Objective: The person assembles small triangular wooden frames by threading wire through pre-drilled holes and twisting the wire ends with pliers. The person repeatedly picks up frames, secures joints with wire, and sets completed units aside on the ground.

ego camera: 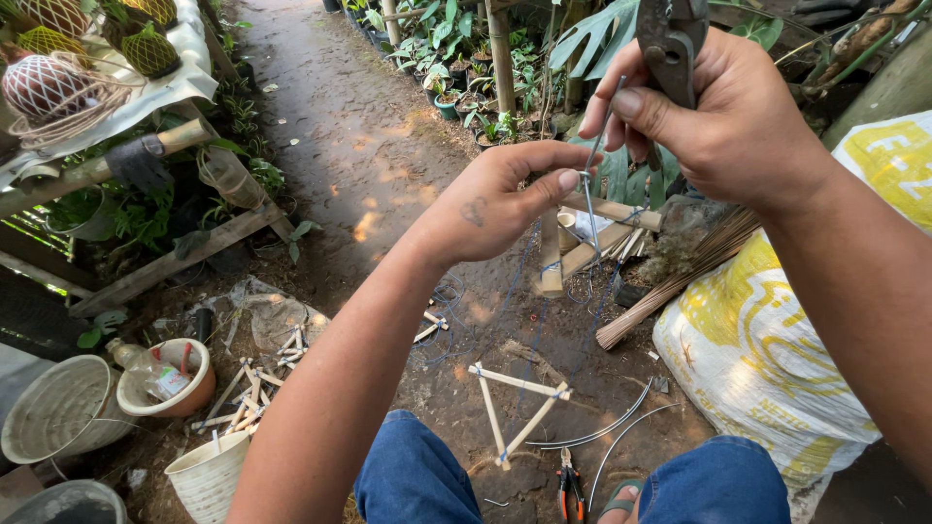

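My left hand (500,199) pinches a thin metal wire (590,199) between thumb and fingers, in front of me above the ground. My right hand (723,121) grips grey metal pliers (672,44) held upright, one finger touching the wire's upper end. Under my hands lies a wooden stick frame (582,247) bound with blue string. A finished triangle of bamboo sticks (519,412) tied with blue string rests on the dirt between my knees.
Orange-handled pliers (571,490) and curved wires (607,432) lie near my feet. A yellow-white sack (767,359) and a bundle of thin sticks (670,286) sit at right. Buckets (209,475), a bowl (170,378) and loose sticks (248,388) are left. Potted plants line a dirt path.
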